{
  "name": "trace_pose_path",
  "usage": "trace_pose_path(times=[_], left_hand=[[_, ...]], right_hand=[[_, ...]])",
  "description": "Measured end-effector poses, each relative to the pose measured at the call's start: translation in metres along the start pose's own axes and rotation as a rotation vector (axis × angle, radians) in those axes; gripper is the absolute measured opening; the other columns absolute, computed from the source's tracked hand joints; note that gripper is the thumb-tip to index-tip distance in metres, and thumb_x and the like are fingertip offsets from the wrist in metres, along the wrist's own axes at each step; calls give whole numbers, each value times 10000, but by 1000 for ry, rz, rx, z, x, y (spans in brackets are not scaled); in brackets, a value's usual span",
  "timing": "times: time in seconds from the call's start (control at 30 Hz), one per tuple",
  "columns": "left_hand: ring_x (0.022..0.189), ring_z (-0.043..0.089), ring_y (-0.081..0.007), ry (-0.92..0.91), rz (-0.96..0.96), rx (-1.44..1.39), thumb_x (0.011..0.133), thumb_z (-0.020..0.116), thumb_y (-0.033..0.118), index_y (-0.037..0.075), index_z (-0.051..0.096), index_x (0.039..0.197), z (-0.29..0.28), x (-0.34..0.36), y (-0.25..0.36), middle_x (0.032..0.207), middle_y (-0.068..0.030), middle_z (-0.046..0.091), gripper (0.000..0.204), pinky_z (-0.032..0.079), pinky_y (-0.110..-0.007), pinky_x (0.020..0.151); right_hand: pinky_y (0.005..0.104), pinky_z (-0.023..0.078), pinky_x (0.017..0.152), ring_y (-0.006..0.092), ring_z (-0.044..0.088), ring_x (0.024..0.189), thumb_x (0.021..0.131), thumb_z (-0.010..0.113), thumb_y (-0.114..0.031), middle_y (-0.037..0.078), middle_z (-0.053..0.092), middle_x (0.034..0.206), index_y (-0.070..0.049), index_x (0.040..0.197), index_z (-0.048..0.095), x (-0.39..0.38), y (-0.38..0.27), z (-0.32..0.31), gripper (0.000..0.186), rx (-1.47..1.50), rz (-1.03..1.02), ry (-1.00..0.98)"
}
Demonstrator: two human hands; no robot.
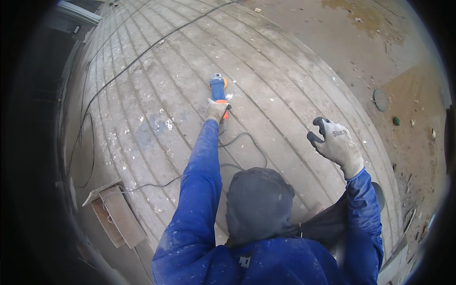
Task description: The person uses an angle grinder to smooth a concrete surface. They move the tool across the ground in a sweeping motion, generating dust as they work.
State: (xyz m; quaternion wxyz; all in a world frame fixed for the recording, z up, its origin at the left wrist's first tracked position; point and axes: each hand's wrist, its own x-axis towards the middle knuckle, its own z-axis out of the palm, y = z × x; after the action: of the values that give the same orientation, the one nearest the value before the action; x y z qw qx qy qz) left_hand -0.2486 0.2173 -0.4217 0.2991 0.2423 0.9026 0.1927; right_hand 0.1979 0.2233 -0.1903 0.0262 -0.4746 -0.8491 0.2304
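My left hand [217, 109], in a pale work glove, grips a blue angle grinder [217, 89] with an orange disc and orange parts, held over the grooved concrete surface [266, 109]. A grey power cord [248, 136] trails from the tool in loose curves. To the right, my right hand [335, 142], in a white glove with dark grey fingertips, is raised with fingers apart and bent, holding nothing. Blue sleeves cover both forearms. Below, between my arms, is a dark grey cloth-covered shape.
Black cable [156, 42] crosses the concrete and loops at the left, near a small structure of boards [121, 218]. Beyond the curved right edge lies muddy ground [403, 152] with puddles, debris and a round green disc [380, 99]. A dark opening with a pale rail borders the upper left.
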Motion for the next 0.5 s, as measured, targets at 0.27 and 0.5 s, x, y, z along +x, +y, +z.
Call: trace_pose_path(times=[0.27, 0.5], left_hand=[[1235, 682, -379, -68, 147, 49, 667, 885, 301, -13, 480, 1450, 16, -2, 27, 1311, -246, 687, 936, 550, -459, 1025], [1144, 720, -385, 72, 76, -27, 673, 883, 300, -19, 507, 1392, -21, 111, 12, 1223, -240, 718, 872, 568, -462, 983]], right_hand=[[506, 558, 909, 421, 714, 1011, 960, 695, -357, 225, 740, 1078, -39, 1190, 652, 24, -11, 7, 394, 31, 30, -79], [438, 549, 780, 326, 714, 852, 949, 750, -331, 165, 711, 910, -40, 1193, 668, 19, 6, -19, 389, 74, 198, 7]])
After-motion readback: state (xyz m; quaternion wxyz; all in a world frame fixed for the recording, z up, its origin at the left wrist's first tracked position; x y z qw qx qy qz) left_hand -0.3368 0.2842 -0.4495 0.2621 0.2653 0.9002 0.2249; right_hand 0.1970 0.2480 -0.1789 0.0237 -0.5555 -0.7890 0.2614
